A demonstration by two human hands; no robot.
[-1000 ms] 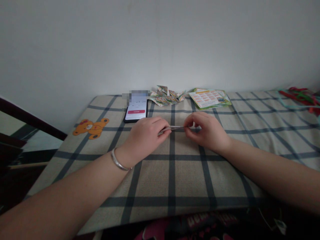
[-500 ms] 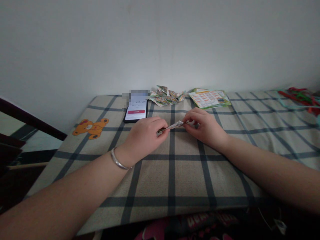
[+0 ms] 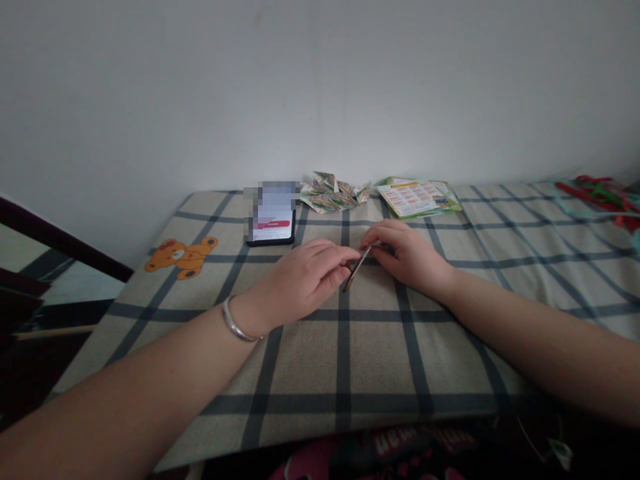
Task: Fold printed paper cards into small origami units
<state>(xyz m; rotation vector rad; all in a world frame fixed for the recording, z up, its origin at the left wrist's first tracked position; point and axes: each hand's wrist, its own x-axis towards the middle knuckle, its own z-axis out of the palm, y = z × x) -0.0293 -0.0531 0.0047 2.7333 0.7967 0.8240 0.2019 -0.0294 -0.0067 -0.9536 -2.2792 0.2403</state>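
Observation:
A thin piece of folded paper (image 3: 357, 269) is held almost edge-on between my two hands, just above the tablecloth. My right hand (image 3: 400, 250) pinches its upper end between thumb and curled fingers. From the other side, my left hand (image 3: 313, 277), with a silver bangle on its wrist, presses fingertips and thumb against the paper. Most of the paper's face is turned from view. Beyond my hands lies a pile of folded paper pieces (image 3: 335, 199) with a colourful print. To its right is a stack of printed sheets (image 3: 417, 198).
A phone (image 3: 273, 217) with a lit screen lies left of the folded pieces. The checked tablecloth (image 3: 310, 360) has an orange bear figure (image 3: 181, 258) at left. Red and green items (image 3: 597, 197) lie at the far right, and a wall (image 3: 320, 93) stands behind the table.
My left hand has shifted right, closer to my right hand. The folded paper has turned from lying nearly level to a steep slant, its lower end toward me. My right hand stays nearly in place.

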